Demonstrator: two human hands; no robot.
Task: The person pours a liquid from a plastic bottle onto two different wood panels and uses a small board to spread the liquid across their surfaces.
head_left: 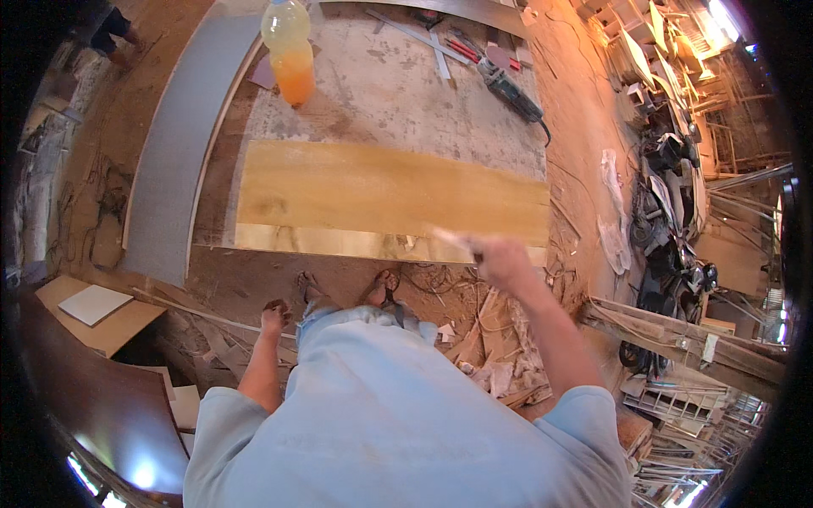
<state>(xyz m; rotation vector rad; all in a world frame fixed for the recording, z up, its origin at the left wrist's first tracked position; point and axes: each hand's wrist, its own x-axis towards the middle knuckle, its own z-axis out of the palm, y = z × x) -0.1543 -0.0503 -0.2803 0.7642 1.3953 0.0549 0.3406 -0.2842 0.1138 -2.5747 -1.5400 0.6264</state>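
Observation:
A long yellow board lies across the worktable, with a paler, shinier strip along its near edge. My right hand is closed around the handle of a pale flat hand tool, held at the board's near edge. Motion smears the tool, so I cannot tell a brush from a spreader. Low at my side, off the table, hangs my left hand, its fingers loosely apart and holding nothing that I can see. A clear plastic bottle of yellow-orange liquid stands upright behind the board's left part.
An angle grinder with a cord rests at the table's far right, near metal strips. A long grey panel flanks the table's left. Wood scraps litter the floor by my feet. A dark glossy panel is at lower left.

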